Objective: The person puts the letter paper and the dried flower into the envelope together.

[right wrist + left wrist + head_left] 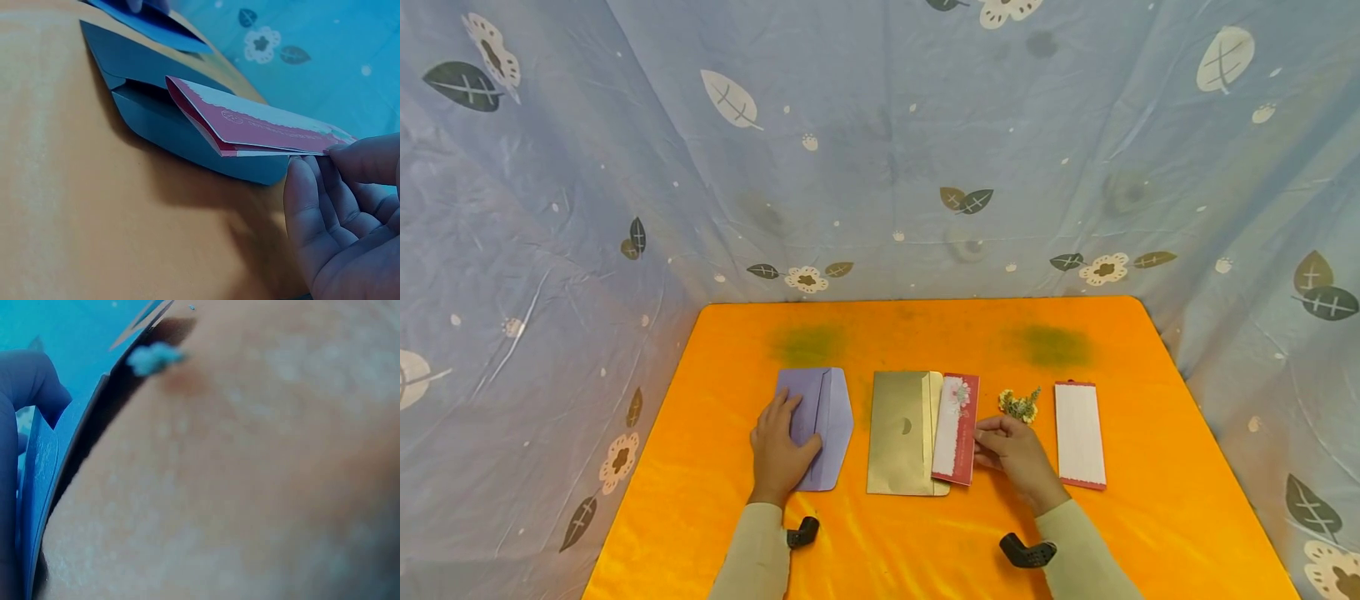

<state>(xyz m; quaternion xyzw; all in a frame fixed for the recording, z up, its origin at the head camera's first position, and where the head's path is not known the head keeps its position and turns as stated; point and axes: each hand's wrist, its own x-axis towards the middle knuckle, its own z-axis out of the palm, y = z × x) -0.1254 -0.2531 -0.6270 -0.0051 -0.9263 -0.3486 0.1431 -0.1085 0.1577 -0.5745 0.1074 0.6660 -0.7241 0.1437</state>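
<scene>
Now: card going into the gold envelope.
Your right hand (1018,454) pinches red card (956,429) at envelope (901,433) mouth; left hand (778,446) flat on purple envelope (826,417). Next: slide card leftward, away from grip, w/ care.

Bench (715,517): covered in orange cloth with a satin sheen, lightly creased. Backdrop (880,167): thin blue printed fabric, matt, wrinkled. Purple envelope (831,417): matt smooth paper. Gold envelope (898,433): paper with a metallic, glossy finish. Red card (957,429): folded card stock, smooth, with a white torn-look panel. White card (1079,433): finely ribbed paper, matt. Flower sprig (1019,405): dry, rough texture.
</scene>
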